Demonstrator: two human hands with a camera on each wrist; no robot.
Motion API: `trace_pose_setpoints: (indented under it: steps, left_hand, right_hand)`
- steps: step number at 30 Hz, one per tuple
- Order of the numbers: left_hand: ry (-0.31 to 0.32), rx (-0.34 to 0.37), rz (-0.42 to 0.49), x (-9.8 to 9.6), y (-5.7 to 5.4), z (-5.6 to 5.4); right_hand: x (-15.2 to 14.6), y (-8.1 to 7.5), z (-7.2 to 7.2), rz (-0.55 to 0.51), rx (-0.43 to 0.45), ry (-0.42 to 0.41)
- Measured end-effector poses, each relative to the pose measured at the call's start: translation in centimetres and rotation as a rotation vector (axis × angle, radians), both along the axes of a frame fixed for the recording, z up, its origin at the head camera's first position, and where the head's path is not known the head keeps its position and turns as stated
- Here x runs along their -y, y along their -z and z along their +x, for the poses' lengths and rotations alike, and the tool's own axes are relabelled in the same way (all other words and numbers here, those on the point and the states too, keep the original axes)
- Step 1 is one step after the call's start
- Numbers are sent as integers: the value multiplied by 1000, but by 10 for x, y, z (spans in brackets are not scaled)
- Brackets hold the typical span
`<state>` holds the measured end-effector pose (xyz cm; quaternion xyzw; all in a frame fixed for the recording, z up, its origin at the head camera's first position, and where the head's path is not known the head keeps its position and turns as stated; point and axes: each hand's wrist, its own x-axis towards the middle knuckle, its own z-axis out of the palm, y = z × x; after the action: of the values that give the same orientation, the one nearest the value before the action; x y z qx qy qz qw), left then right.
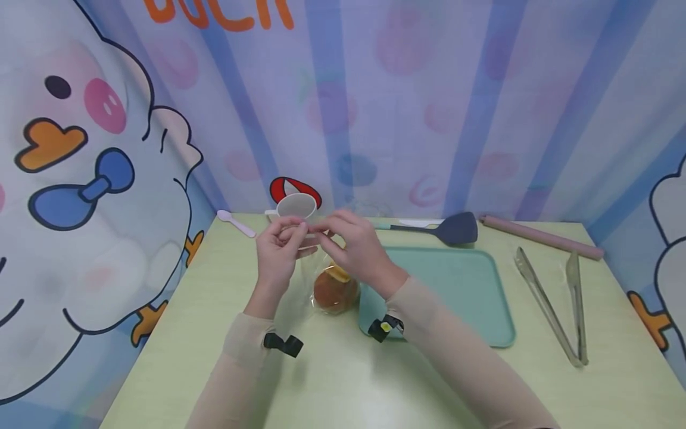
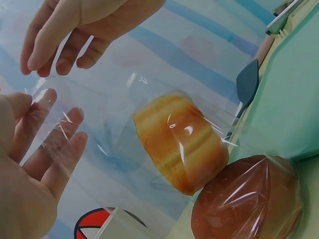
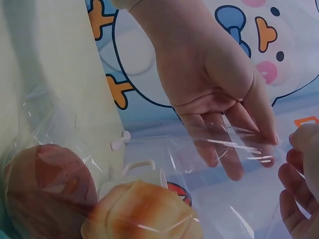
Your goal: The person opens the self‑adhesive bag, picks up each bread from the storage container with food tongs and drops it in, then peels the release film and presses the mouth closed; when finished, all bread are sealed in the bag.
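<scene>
A clear plastic bag (image 2: 107, 144) holding a striped yellow-brown bread roll (image 2: 182, 142) hangs between the hands, with the roll at its lower end. My left hand (image 1: 278, 253) pinches the bag's upper edge between thumb and fingers, the other fingers spread behind the film. At the same edge, my right hand (image 1: 359, 250) has thumb and index finger together at a corner of the film; the exact contact is hard to see. Below the roll, a round brown bun (image 1: 333, 293) in its own clear wrapping lies on the table beside the tray's left edge.
Behind the hands stands a white mug (image 1: 296, 205), with a lilac spoon (image 1: 236, 224) to its left. A green tray (image 1: 455, 286) lies right of the bun. Further over are a dark spatula (image 1: 457, 230), a pink rolling pin (image 1: 541, 237) and metal tongs (image 1: 549, 316).
</scene>
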<state>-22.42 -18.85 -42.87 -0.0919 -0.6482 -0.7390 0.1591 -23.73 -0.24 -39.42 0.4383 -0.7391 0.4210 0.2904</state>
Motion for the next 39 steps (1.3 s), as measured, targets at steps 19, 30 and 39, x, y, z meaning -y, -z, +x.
trace_pose_setpoints:
  steps: [19,30,39]
  left_hand:
    - [89,-51,-154,-1,1,1]
    - [3,-117,-266,2,3,7]
    - [55,-137,-235,-5,2,2]
  right_hand:
    - [7,1,-1,121,-6,198]
    - [18,10,6,259,-308,412]
    - [11,9,-1,143,-258,336]
